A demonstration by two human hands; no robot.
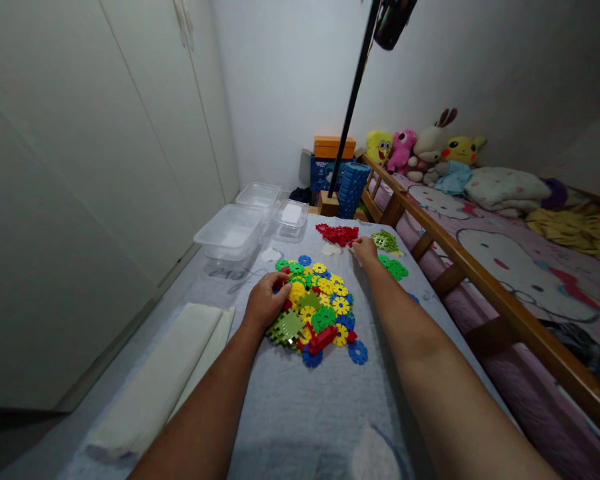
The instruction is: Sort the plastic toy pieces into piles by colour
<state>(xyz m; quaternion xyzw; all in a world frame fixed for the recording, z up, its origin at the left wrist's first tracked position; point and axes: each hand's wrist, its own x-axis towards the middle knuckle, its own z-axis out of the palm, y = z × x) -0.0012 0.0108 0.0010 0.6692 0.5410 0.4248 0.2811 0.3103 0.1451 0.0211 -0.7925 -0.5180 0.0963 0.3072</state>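
A mixed pile of plastic building pieces (pixel 325 287), with yellow, green and blue notched discs and red bits, lies on the cloth-covered surface. My left hand (pixel 269 300) rests at the pile's left edge, its fingers curved and parted over the pieces. Farther back, my right hand (pixel 366 251) is pinched at the right end of a heap of red pieces (pixel 336 233); a small red piece shows at its fingertips. To its right are a light green heap (pixel 386 241) and a group of green discs (pixel 394 268). Blue pieces (pixel 413 297) are partly hidden behind my right forearm.
Clear plastic containers (pixel 230 230) stand at the back left. A folded white cloth (pixel 165 373) lies on the left. A wooden bed rail (pixel 450 267) runs along the right side, and a black pole (pixel 353 100) rises at the back beside a blue foam roller (pixel 353 190).
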